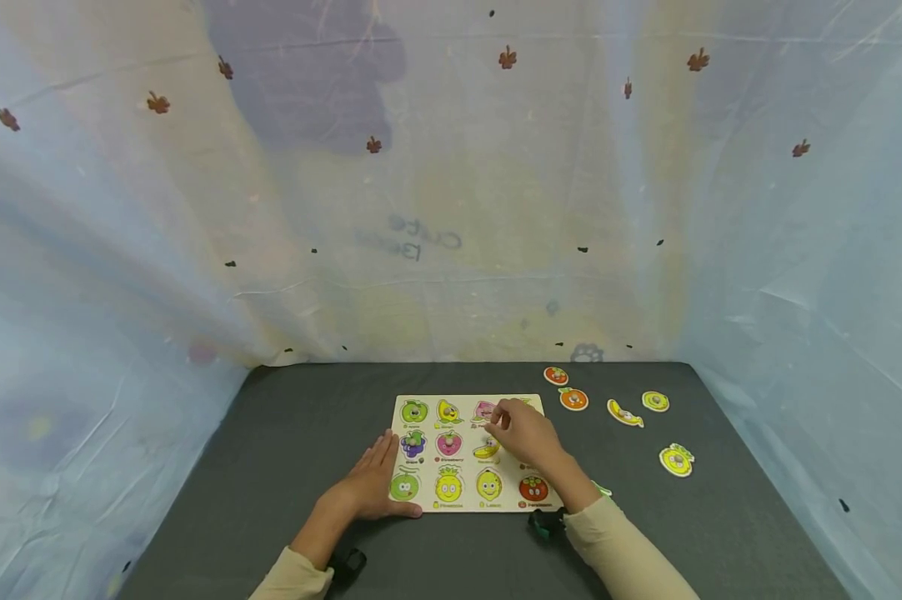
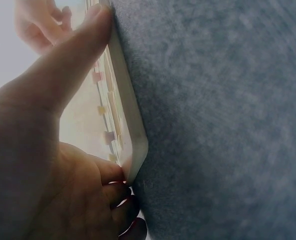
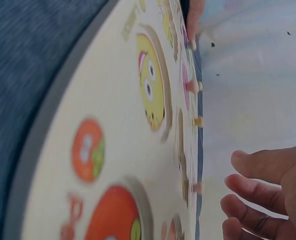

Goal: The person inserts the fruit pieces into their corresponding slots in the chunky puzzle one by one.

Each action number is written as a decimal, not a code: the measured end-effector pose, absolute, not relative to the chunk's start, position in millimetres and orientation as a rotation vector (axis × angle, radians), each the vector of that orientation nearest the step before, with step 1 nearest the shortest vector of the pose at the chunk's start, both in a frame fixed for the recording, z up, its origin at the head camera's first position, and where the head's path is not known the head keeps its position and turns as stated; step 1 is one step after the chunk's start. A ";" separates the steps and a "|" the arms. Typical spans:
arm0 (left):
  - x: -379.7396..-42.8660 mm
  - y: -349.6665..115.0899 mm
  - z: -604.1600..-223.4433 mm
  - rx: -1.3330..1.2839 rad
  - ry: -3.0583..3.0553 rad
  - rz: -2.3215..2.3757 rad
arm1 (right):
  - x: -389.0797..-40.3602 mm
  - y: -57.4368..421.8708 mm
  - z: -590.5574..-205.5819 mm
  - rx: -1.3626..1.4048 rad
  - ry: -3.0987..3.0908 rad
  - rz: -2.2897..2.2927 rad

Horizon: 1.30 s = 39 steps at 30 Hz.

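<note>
A pale wooden fruit puzzle board (image 1: 468,506) lies on the dark table, printed with several labelled cartoon fruits. My left hand (image 1: 376,481) rests against its left side, fingers along that edge and thumb (image 2: 83,45) on the front edge. Over the board's upper right, my right hand (image 1: 526,433) hovers near the pink peach (image 1: 484,410), its fingers loosely bent. The right wrist view shows a gap between thumb (image 3: 258,165) and fingers, with nothing held. Small pegs stand up from the strawberry piece (image 3: 192,86) and some others. The lemon (image 3: 152,82) is a bare printed recess.
Right of the board lie loose fruit pieces: a red one (image 1: 556,376), an orange (image 1: 574,400), a banana (image 1: 625,413), a yellow-green round one (image 1: 655,402) and a larger yellow-green one (image 1: 677,460). A green piece (image 1: 603,490) peeks out by my right wrist. Patterned sheeting (image 1: 451,208) surrounds the table.
</note>
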<state>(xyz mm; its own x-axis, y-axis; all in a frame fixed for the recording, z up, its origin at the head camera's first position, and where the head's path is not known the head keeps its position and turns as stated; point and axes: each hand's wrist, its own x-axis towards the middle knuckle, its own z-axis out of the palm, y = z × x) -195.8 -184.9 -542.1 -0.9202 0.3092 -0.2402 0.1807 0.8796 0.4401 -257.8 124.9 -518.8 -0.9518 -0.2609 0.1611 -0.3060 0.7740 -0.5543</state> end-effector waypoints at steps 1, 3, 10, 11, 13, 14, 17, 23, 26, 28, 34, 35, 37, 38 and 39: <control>-195.8 -184.7 -541.7 0.370 2.745 0.604 | -257.2 127.8 -519.0 0.452 -2.888 0.931; -195.6 -184.2 -540.6 0.368 2.742 0.603 | -256.9 133.8 -519.9 0.437 -2.883 0.944; -196.0 -184.0 -538.7 0.367 2.736 0.596 | -257.0 151.5 -523.0 0.362 -2.897 0.963; -196.1 -184.1 -539.2 0.365 2.737 0.598 | -256.9 153.7 -523.5 0.347 -2.904 0.963; -196.1 -184.3 -539.9 0.366 2.738 0.597 | -256.4 157.9 -524.1 0.317 -2.912 0.972; -196.0 -184.3 -540.2 0.362 2.736 0.595 | -255.8 159.9 -523.8 0.301 -2.913 0.987; -195.6 -184.1 -540.7 0.365 2.741 0.602 | -254.4 166.8 -524.6 0.280 -2.903 1.025; -195.8 -184.3 -540.8 0.357 2.748 0.600 | -253.8 182.8 -527.3 0.287 -2.847 1.075; -196.5 -184.7 -541.2 0.360 2.748 0.599 | -254.2 190.9 -528.3 0.268 -2.840 1.068; -197.1 -185.1 -541.8 0.366 2.744 0.610 | -254.1 196.1 -528.1 0.255 -2.834 1.066; -196.4 -186.7 -542.0 0.387 2.729 0.661 | -253.2 212.3 -528.7 0.197 -2.825 1.055; -195.9 -186.8 -541.6 0.390 2.726 0.665 | -253.1 215.2 -529.5 0.183 -2.826 1.051; -195.0 -186.9 -540.9 0.388 2.721 0.675 | -253.0 220.7 -531.7 0.163 -2.821 1.040; -194.8 -186.9 -540.3 0.386 2.721 0.689 | -253.0 223.8 -533.2 0.152 -2.815 1.030; -195.1 -186.9 -540.4 0.384 2.721 0.701 | -253.0 226.5 -534.5 0.145 -2.810 1.024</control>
